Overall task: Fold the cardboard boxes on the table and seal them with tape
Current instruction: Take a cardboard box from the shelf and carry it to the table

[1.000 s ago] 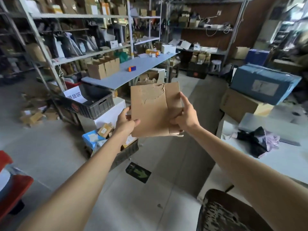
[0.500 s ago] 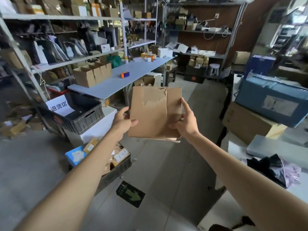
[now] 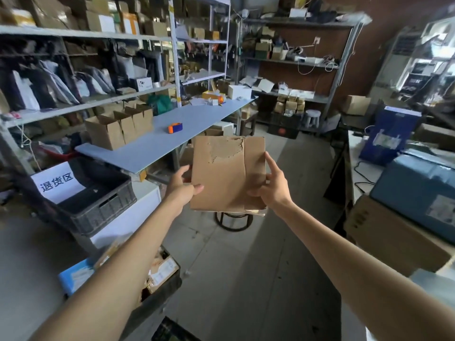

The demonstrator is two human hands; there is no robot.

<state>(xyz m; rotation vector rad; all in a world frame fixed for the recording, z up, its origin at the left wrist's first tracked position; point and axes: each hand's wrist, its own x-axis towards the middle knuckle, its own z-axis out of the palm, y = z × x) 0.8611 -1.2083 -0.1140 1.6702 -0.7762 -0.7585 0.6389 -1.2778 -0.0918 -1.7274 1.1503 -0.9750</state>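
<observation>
Cardboard box (image 3: 219, 175), flat, brown, torn-faced, upright in mid-air over the floor (image 3: 258, 279) | left hand (image 3: 181, 187) pinching left edge, thumb in front | right hand (image 3: 272, 189) gripping right edge | orange-and-blue tape dispenser (image 3: 175, 127) on long pale-blue counter (image 3: 170, 146) beyond
</observation>
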